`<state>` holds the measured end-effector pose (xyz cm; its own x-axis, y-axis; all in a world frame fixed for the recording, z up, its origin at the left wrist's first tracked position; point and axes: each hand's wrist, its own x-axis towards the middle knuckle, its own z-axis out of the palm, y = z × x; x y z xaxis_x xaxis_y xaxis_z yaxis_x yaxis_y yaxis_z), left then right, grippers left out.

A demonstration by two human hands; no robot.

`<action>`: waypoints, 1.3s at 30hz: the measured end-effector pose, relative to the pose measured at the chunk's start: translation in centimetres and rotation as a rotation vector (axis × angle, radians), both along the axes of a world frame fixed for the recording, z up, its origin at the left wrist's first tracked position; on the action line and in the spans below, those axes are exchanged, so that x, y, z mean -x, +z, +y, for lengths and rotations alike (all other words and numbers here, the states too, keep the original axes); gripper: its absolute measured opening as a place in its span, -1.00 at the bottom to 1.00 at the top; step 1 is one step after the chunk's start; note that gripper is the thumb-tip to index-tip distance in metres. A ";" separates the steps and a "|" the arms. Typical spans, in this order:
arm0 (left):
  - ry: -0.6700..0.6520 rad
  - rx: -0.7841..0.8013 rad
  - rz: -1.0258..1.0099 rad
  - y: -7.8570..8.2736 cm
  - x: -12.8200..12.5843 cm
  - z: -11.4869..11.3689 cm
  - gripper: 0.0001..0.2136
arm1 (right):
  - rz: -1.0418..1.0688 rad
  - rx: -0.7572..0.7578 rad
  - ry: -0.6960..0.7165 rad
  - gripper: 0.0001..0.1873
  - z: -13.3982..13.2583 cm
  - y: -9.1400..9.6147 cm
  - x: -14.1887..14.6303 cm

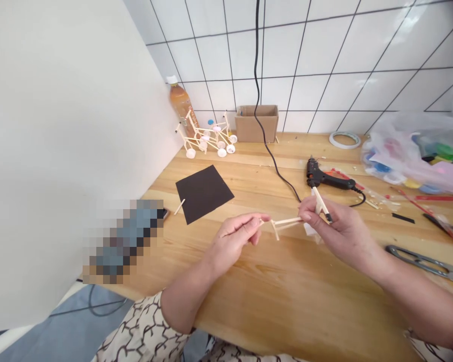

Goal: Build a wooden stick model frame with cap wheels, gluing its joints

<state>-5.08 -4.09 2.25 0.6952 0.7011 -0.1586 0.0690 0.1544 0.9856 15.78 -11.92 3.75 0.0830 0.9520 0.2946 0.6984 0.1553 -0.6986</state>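
Note:
My right hand (335, 231) is closed round a small frame of thin wooden sticks (287, 221). One stick, with a black-wrapped end, stands up between its fingers, and a white piece shows under the hand. At the frame's left end is a short cross stick. There my left hand (236, 236) pinches a small pale piece of wood (261, 221) between thumb and forefinger, close to the frame. I cannot tell whether the piece touches it. Several finished little stick models with round white wheels (211, 138), shaped like bicycles, stand at the back left.
Beyond my right hand lies a black glue gun (317, 176). Thread snips (426, 264) lie right. A black square sheet (204, 194) and a loose stick (179, 206) are left. Further back are a bottle (179, 98), cardboard box (256, 128), tape roll (345, 140) and plastic bag (419, 146).

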 end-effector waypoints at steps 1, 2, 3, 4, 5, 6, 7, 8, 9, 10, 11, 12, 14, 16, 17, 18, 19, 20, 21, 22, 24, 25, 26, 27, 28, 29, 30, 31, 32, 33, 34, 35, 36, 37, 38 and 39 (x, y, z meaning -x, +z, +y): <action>-0.001 0.012 0.005 0.0 0.0 0.0 -0.71 | 0.000 -0.004 0.004 -0.78 0.0 0.0 0.0; 0.000 0.021 0.010 0.0 0.0 0.0 -0.71 | 0.000 -0.008 0.011 -0.78 0.0 0.0 0.0; 0.001 0.027 0.014 0.1 0.0 0.0 -0.73 | -0.002 -0.011 0.018 -0.78 0.0 0.0 0.1; 0.001 0.032 0.013 0.1 -0.1 0.0 -0.74 | -0.007 -0.015 0.024 -0.78 0.0 0.0 0.1; -0.002 0.037 0.010 0.1 -0.1 -0.1 -0.75 | -0.013 -0.017 0.029 -0.77 0.0 0.1 0.1; -0.006 0.045 0.006 0.1 -0.2 -0.1 -0.76 | -0.019 -0.018 0.031 -0.77 0.0 0.1 0.2; -0.010 0.053 0.001 0.1 -0.2 -0.1 -0.77 | -0.025 -0.019 0.032 -0.77 0.0 0.2 0.2; -0.013 0.062 -0.001 0.1 -0.2 -0.1 -0.78 | -0.032 -0.020 0.032 -0.77 0.0 0.2 0.2; -0.014 0.073 -0.005 0.1 -0.3 -0.1 -0.78 | -0.038 -0.023 0.034 -0.77 0.0 0.3 0.2; -0.015 0.085 -0.012 0.0 -0.3 -0.1 -0.80 | -0.040 -0.024 0.036 -0.77 0.0 0.3 0.2; -0.016 0.097 -0.021 0.0 -0.3 0.0 -0.81 | -0.041 -0.027 0.040 -0.78 0.0 0.3 0.3; -0.018 0.110 -0.030 0.0 -0.3 0.0 -0.83 | -0.041 -0.033 0.043 -0.78 0.0 0.3 0.3; -0.022 0.135 -0.054 -0.1 -0.4 0.0 -0.85 | -0.035 -0.035 0.046 -0.78 0.0 0.3 0.3; -0.020 0.159 -0.076 -0.2 -0.4 0.0 -0.85 | -0.023 -0.023 0.047 -0.79 0.0 0.1 0.3; -0.019 0.166 -0.085 -0.2 -0.4 0.0 -0.85 | -0.016 -0.016 0.048 -0.79 0.0 0.0 0.3; -0.018 0.170 -0.091 -0.3 -0.5 0.0 -0.85 | -0.010 -0.012 0.051 -0.80 -0.1 -0.1 0.3; -0.021 0.171 -0.091 -0.3 -0.5 0.0 -0.85 | -0.006 -0.011 0.057 -0.81 -0.1 -0.1 0.3; -0.028 0.171 -0.085 -0.3 -0.5 0.0 -0.85 | -0.003 -0.013 0.066 -0.81 -0.1 -0.2 0.3; -0.040 0.171 -0.079 -0.3 -0.5 -0.1 -0.85 | -0.003 -0.013 0.075 -0.82 -0.1 -0.3 0.3; -0.054 0.171 -0.074 -0.3 -0.6 -0.1 -0.85 | -0.001 -0.015 0.085 -0.83 -0.2 -0.3 0.2; -0.078 0.170 -0.068 -0.3 -0.6 -0.1 -0.83 | -0.003 -0.013 0.098 -0.83 -0.2 -0.3 0.2; -0.086 0.167 -0.067 -0.4 -0.6 -0.1 -0.82 | -0.007 -0.011 0.101 -0.83 -0.2 -0.3 0.2; -0.091 0.164 -0.067 -0.4 -0.6 -0.2 -0.81 | -0.011 -0.009 0.102 -0.83 -0.2 -0.3 0.2; -0.095 0.159 -0.066 -0.4 -0.6 -0.2 -0.80 | -0.016 -0.005 0.101 -0.83 -0.2 -0.3 0.2; -0.101 0.153 -0.065 -0.4 -0.6 -0.2 -0.79 | -0.019 -0.001 0.100 -0.83 -0.2 -0.3 0.2; -0.112 0.147 -0.064 -0.4 -0.6 -0.2 -0.79 | -0.022 0.003 0.098 -0.83 -0.2 -0.2 0.2; -0.126 0.139 -0.064 -0.4 -0.5 -0.1 -0.78 | -0.021 0.008 0.096 -0.83 -0.2 -0.2 0.2; -0.140 0.129 -0.061 -0.4 -0.5 -0.1 -0.78 | -0.021 0.008 0.095 -0.83 -0.2 -0.2 0.1; -0.154 0.120 -0.054 -0.4 -0.5 -0.1 -0.77 | -0.020 0.009 0.095 -0.83 -0.2 -0.3 0.1; -0.167 0.112 -0.045 -0.3 -0.4 -0.1 -0.76 | -0.021 0.008 0.095 -0.83 -0.2 -0.3 0.1; -0.177 0.110 -0.038 -0.3 -0.4 -0.1 -0.74 | -0.020 0.005 0.096 -0.82 -0.2 -0.3 0.1; -0.185 0.113 -0.035 -0.2 -0.4 -0.1 -0.73 | -0.020 0.002 0.097 -0.82 -0.2 -0.3 0.1; -0.191 0.121 -0.036 -0.1 -0.3 -0.1 -0.72 | -0.020 -0.002 0.098 -0.82 -0.3 -0.3 0.1; -0.193 0.136 -0.041 0.0 -0.3 -0.1 -0.71 | -0.019 -0.004 0.101 -0.82 -0.3 -0.3 0.1; -0.191 0.154 -0.051 0.1 -0.4 -0.1 -0.70 | -0.016 -0.004 0.106 -0.83 -0.3 -0.3 0.1; -0.185 0.177 -0.062 0.2 -0.4 -0.2 -0.68 | -0.009 -0.006 0.113 -0.83 -0.2 -0.3 0.1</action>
<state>-4.69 -4.26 2.45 0.8214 0.5261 -0.2204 0.0525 0.3151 0.9476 15.72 -12.16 3.43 -0.0273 0.9535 0.3002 0.6826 0.2371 -0.6913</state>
